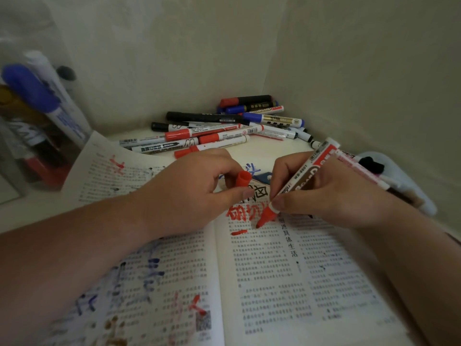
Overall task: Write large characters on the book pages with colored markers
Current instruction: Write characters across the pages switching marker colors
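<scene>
An open book [272, 275] of printed text lies in front of me, with large red, blue and black characters drawn over both pages. My right hand [331, 193] grips a red whiteboard marker [296, 186], its red tip [265, 219] touching the right page just below a row of red characters. A short red stroke [239, 232] lies to the tip's left. My left hand [189, 188] rests on the book near the gutter and pinches the marker's red cap [242, 179].
A heap of red, blue and black markers [224, 128] lies in the far corner against the walls. A clear bag with more markers [37, 113] stands at the left. A white object with black spots [389, 176] sits at the right beyond my hand.
</scene>
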